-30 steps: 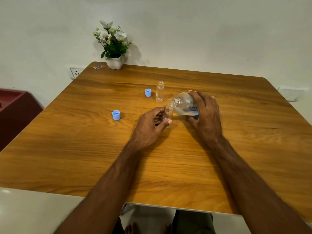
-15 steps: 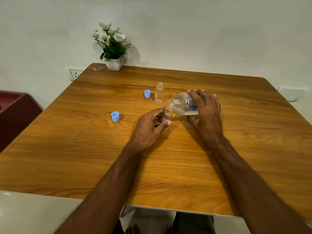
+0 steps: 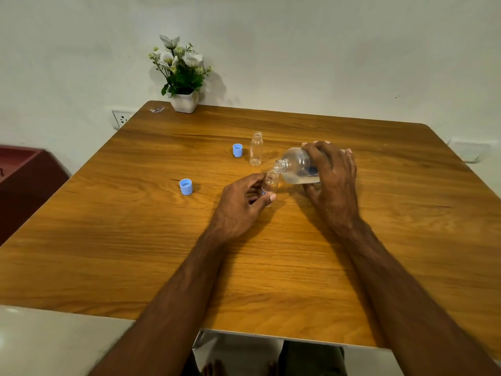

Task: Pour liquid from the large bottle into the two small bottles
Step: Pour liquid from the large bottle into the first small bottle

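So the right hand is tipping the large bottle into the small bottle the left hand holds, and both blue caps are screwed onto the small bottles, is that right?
Not quite: the caps are off. The head view shows one blue cap beside the free-standing small bottle and the other blue cap further left on the table. The rest holds: the right hand tips the large bottle into the small bottle that the left hand holds.

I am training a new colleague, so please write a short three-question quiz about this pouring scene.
1. True or false: the right hand holds the large clear plastic bottle tilted on its side.
2. How many light blue plastic caps lie on the wooden table?
3. The left hand grips: A) the near small clear bottle; B) the far small clear bottle; C) a cap.

Key: 1 true; 2 two, the near cap and the far cap; 3 A.
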